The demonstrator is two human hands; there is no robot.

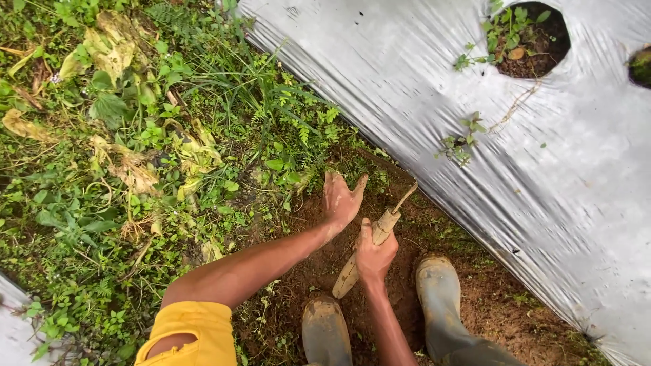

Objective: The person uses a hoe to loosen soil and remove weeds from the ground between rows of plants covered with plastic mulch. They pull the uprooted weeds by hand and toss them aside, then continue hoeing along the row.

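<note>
My right hand (373, 256) grips a muddy wooden-handled tool (366, 251) by the middle of its handle; a thin curved metal tip (405, 198) points up and to the right over bare soil. My left hand (341, 199) is held out flat with fingers spread, just above the brown earth (319, 271) at the edge of the weeds, holding nothing. A yellow sleeve (190, 332) covers my left upper arm.
My two muddy rubber boots (325, 332) (441, 298) stand on the soil at the bottom. Silver plastic mulch sheet (542, 169) covers the right side, with a planting hole (525, 37) holding small plants. Dense green weeds and yellowed leaves (122, 156) fill the left.
</note>
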